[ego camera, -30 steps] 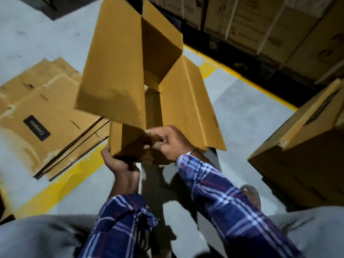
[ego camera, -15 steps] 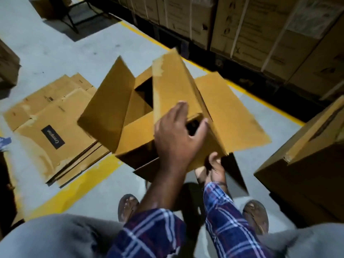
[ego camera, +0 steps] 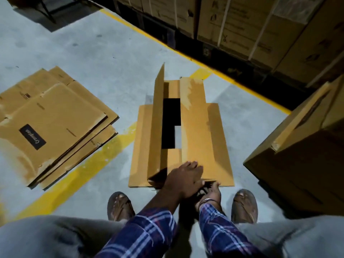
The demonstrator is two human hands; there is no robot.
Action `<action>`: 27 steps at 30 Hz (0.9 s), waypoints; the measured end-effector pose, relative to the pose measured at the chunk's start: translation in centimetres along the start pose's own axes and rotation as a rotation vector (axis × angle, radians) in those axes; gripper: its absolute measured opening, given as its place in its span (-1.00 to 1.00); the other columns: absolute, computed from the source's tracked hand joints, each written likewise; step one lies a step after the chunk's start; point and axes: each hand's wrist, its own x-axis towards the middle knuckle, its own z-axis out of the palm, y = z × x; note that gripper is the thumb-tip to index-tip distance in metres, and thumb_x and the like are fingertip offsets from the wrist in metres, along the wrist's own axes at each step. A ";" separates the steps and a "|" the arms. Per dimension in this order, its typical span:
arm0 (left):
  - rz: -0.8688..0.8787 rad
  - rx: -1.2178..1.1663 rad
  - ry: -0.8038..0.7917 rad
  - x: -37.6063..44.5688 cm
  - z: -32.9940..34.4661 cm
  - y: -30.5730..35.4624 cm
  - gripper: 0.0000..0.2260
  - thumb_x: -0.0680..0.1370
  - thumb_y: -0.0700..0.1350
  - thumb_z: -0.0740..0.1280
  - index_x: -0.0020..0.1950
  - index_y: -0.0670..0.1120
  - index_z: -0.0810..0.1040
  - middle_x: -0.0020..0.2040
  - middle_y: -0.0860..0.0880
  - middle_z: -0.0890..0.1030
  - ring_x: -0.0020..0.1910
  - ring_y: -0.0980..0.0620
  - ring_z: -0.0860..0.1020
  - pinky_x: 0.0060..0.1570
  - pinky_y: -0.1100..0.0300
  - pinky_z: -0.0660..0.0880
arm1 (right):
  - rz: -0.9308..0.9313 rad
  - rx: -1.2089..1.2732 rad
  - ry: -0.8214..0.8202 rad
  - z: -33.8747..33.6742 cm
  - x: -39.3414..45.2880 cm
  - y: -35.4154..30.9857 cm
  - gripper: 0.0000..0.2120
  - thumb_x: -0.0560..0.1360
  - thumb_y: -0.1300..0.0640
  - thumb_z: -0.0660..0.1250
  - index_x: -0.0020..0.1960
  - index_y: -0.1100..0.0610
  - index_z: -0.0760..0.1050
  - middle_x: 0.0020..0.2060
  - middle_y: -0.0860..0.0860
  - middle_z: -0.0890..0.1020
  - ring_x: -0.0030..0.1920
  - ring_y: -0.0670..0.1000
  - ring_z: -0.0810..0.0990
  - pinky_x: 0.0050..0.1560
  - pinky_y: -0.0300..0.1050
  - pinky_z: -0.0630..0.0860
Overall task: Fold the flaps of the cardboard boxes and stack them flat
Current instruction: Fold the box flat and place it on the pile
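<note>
The cardboard box (ego camera: 188, 138) lies on the floor (ego camera: 93, 53) between the feet. The left hand (ego camera: 184, 178) presses its near flap flat-fingered, collapsing it; the right hand (ego camera: 211, 192), underneath, has a grip I cannot tell.

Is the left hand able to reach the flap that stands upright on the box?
Probably yes. The left hand rests on the box's near edge, and nothing lies between it and the upright flap.
</note>
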 end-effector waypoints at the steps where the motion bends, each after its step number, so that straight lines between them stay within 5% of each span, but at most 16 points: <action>1: -0.019 -0.029 -0.052 -0.6 0.8 -0.8 -0.46 0.67 0.18 0.18 0.63 0.10 0.22 0.67 0.05 0.13 0.64 -0.04 0.12 0.51 -0.08 0.27 | 0.015 0.040 -0.041 0.2 0.5 0.0 -0.43 0.61 -0.31 0.20 0.29 0.17 0.48 0.03 0.08 0.55 0.00 0.11 0.56 -0.07 -0.11 0.55; 3: -0.031 -0.083 -0.063 -1.8 2.4 -2.6 -0.53 0.69 0.15 0.14 0.61 0.11 0.26 0.67 0.11 0.14 0.63 0.02 0.15 0.49 -0.03 0.31 | 0.006 -0.021 -0.080 0.8 1.6 -0.3 -0.26 0.54 -0.38 0.25 0.44 0.19 0.37 0.28 0.15 0.45 0.33 0.17 0.48 0.27 0.05 0.50; 5: -0.027 -0.178 0.031 -2.6 2.8 -3.6 -0.59 0.70 0.08 0.12 0.56 0.15 0.33 0.63 0.19 0.22 0.60 0.11 0.22 0.46 0.01 0.36 | -0.043 -0.189 -0.012 1.3 1.2 -0.8 -0.05 0.42 -0.51 0.29 0.55 0.14 0.29 0.33 0.19 0.44 0.33 0.23 0.48 0.29 0.17 0.44; 9: -0.020 -0.237 0.127 -2.7 1.4 -3.5 -0.63 0.71 -0.02 0.14 0.52 0.12 0.42 0.55 0.13 0.40 0.52 0.05 0.34 0.44 0.04 0.37 | -0.406 -0.724 0.191 2.7 0.3 -2.5 -0.24 0.58 -0.23 0.33 0.62 0.11 0.17 0.54 0.27 0.23 0.49 0.32 0.30 0.47 0.19 0.26; 12: -0.076 -0.366 0.241 -2.3 0.5 -3.7 -0.62 0.70 -0.02 0.17 0.52 0.05 0.45 0.46 0.03 0.52 0.44 0.02 0.46 0.38 0.05 0.42 | -0.696 -0.983 0.080 3.3 -0.5 -2.7 -0.26 0.53 -0.16 0.42 0.59 0.07 0.25 0.57 0.19 0.20 0.54 0.25 0.21 0.50 0.13 0.22; 17: -0.260 -0.738 0.773 -2.8 -1.7 -3.3 -0.72 0.70 -0.12 0.26 0.40 0.04 0.53 0.13 0.10 0.69 0.07 0.28 0.62 -0.05 0.35 0.55 | -0.820 -1.501 0.044 3.5 -1.2 -1.6 -0.05 0.38 -0.46 0.37 0.60 -0.01 0.19 0.64 0.06 0.05 0.63 0.09 -0.03 0.54 0.30 -0.09; 19: -0.374 -0.869 0.963 -2.9 -2.7 -3.5 -0.72 0.69 -0.16 0.27 0.40 -0.01 0.51 0.11 0.05 0.68 0.01 0.21 0.64 -0.20 0.41 0.55 | -0.789 -1.626 0.028 3.6 -1.3 -1.3 0.12 0.31 -0.56 0.32 0.64 0.01 0.04 0.65 0.08 -0.09 0.64 0.10 -0.16 0.55 0.34 -0.12; 23: -0.566 -0.689 1.073 -2.8 -3.3 -6.3 -0.57 0.63 -0.16 0.35 0.49 0.02 0.38 0.35 -0.03 0.54 0.31 -0.01 0.54 0.24 -0.06 0.57 | -0.690 -1.768 0.024 4.4 -2.0 -1.2 0.37 0.18 -0.61 0.36 0.65 0.07 -0.23 0.63 0.13 -0.27 0.61 0.17 -0.32 0.53 0.41 -0.16; 27: -0.738 -0.394 0.799 -2.9 -3.3 -8.3 -0.38 0.60 -0.11 0.40 0.60 -0.10 0.22 0.57 -0.15 0.20 0.53 -0.20 0.23 0.44 -0.11 0.32 | -0.667 -1.850 0.045 4.6 -1.7 -1.2 0.40 0.21 -0.51 0.46 0.63 0.09 -0.32 0.60 0.16 -0.34 0.60 0.19 -0.36 0.50 0.49 -0.10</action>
